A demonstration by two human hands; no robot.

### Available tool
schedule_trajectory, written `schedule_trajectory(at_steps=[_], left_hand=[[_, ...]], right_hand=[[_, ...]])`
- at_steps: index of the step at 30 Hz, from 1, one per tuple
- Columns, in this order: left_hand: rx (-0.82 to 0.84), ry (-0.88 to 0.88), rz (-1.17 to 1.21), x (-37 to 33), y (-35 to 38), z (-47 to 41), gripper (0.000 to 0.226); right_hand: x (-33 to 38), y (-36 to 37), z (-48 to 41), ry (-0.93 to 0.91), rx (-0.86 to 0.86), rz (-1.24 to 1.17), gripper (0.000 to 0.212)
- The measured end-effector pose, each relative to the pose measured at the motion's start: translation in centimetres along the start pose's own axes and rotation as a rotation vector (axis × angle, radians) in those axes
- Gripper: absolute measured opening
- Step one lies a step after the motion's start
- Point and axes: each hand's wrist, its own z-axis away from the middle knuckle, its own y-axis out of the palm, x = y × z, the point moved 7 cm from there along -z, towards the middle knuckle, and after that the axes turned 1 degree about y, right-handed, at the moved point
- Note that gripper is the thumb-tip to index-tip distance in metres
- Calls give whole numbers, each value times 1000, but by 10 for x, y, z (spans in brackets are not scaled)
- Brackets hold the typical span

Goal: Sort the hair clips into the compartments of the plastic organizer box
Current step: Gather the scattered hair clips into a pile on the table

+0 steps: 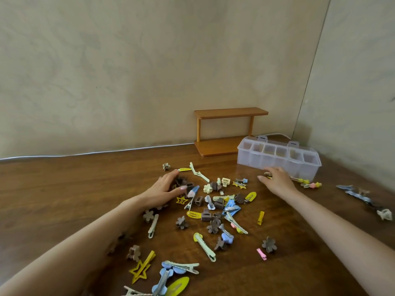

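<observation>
Many hair clips (213,210) in brown, yellow, blue, cream and pink lie scattered across the wooden table (64,189). My left hand (165,189) curls over a clump of small brown claw clips (181,183) at the pile's far left. My right hand (275,181) lies palm down just in front of the clear plastic organizer box (277,160), its fingers over a small clip (267,174). The box stands open at the back right, with a row of several compartments that look empty.
A small orange wooden shelf (228,133) stands against the wall behind the box. A white cable (96,153) runs along the table's back edge. More clips (363,199) lie at the far right, and beaded ones (310,183) sit before the box.
</observation>
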Motion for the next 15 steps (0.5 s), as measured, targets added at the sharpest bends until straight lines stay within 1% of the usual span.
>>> schedule_trajectory(at_steps=[1,2,4,6,7,9,11,12,13,15], left_hand=[[42,23,13,-6,6,-4,92],[84,49,31,-13,12,-8,88],[148,117,70,-26,19,-12,72],[154,159,116,-33,20,-16,64],[106,162,150,-32,16,-19,63],[-98,135,179,-28,0,-24,61],[-312,25,159,-13,-19,-30,57],[-365,-55,155,-3,-25,-34,58],[-376,-134,150,8,-28,-38,59],[-334,-254,103,24,-28,-49,62]], right_hand=[[3,4,1,-10,17,-28,45],[8,8,4,-34,30,-46,44],[23,14,9,-115,55,-98,39],[43,20,18,-195,105,-200,35],[53,23,24,-225,144,-248,35],[72,30,37,-274,266,-349,36],[86,34,49,-319,391,-459,36],[90,32,52,-343,396,-496,36],[89,27,52,-360,348,-506,34],[76,8,44,-354,124,-429,31]])
